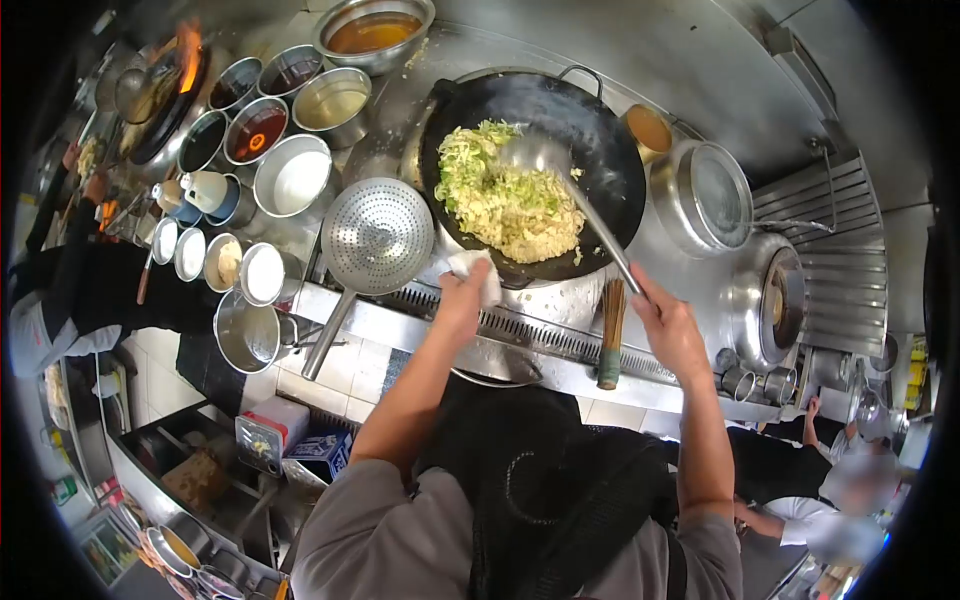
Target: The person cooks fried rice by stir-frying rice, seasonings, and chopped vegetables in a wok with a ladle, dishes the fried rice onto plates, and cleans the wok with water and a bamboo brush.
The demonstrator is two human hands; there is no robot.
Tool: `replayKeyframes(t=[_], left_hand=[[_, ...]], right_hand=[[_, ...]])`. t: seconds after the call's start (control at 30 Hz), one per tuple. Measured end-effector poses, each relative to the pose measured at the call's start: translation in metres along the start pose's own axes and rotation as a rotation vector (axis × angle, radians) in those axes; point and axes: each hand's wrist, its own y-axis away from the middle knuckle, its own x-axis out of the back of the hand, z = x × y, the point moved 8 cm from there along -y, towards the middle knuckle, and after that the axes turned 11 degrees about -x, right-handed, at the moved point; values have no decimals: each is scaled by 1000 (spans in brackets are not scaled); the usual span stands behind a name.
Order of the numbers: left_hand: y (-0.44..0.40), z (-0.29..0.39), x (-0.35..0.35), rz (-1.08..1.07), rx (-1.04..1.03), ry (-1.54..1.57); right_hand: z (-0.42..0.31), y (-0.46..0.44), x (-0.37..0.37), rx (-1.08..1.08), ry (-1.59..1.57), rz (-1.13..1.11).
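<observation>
A black wok (605,150) on the stove holds fried rice (520,215) mixed with chopped greens. My right hand (668,325) is closed around the long handle of a metal ladle (600,225). The ladle's bowl rests among the rice at the far side and looks blurred. My left hand (460,305) grips a folded white cloth (488,278) against the wok's near rim. Whether a wok handle lies under the cloth is hidden. A perforated strainer (378,235) sits just left of the wok, its handle pointing toward me. Near my right hand a bamboo wok brush (612,335) leans on the stove edge.
Several metal pots of sauces, such as a dark red one (256,130), and a white-filled pot (293,175) stand at left. A lidded pot (705,195) is at right. Flames (188,55) rise from another wok at far left. Co-workers (865,480) stand at both sides.
</observation>
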Motion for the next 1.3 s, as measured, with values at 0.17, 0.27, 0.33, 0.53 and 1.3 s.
replayKeyframes(t=[0.17,0.27,0.33,0.53,1.3], left_hand=[[-6,-1,-32,-270,394,98],[-7,-10,-32,-230,300,35],[8,-13,-42,-209,226,98],[15,-39,-59,-70,16,102],[164,34,-79,-148,182,74]], right_hand=[[21,-16,-57,-194,206,-12],[39,0,-29,-244,244,-129],[12,16,6,25,89,-30],[18,-15,-73,-228,373,-6],[61,130,39,-65,317,-446]])
